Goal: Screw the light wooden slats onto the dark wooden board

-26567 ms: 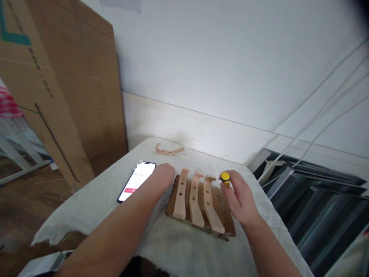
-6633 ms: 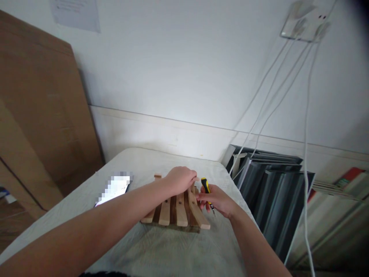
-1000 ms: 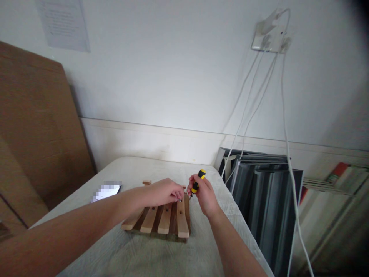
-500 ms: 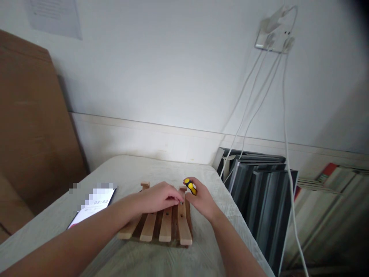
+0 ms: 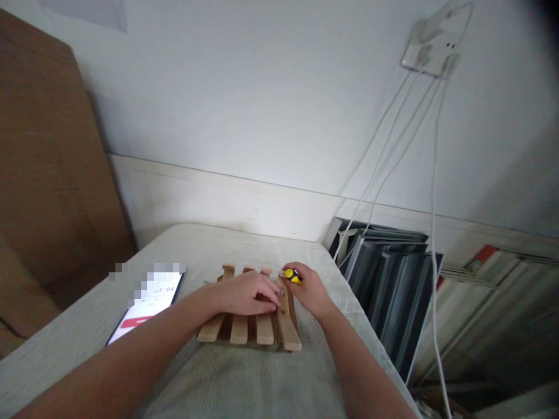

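Observation:
A small wooden slatted rack (image 5: pixel 265 331) lies on the cloth-covered surface, its pale slats fixed across darker wood. My left hand (image 5: pixel 251 293) rests over the middle slats with thumb and fingers a little apart, their tips beside a small metal screw (image 5: pixel 282 294) on the rightmost slat. A dark hole (image 5: pixel 283 311) shows nearer me on that same slat. At the rack's far right corner, my right hand (image 5: pixel 309 291) is closed around a yellow and black screwdriver (image 5: pixel 293 276). Only its handle is visible; I cannot make out the shaft.
To the left lies a lit phone (image 5: pixel 152 302) showing a timer. A large cardboard box (image 5: pixel 56 157) stands at far left. Dark metal panels (image 5: pixel 393 291) lean right of the surface, beneath white cables (image 5: pixel 434 203) hanging from a wall socket (image 5: pixel 430 55).
My left fingers have loosened from their pinch at the screw. The screwdriver handle has turned to lie more sideways in my right hand. The view has shifted, and the rack sits slightly further right.

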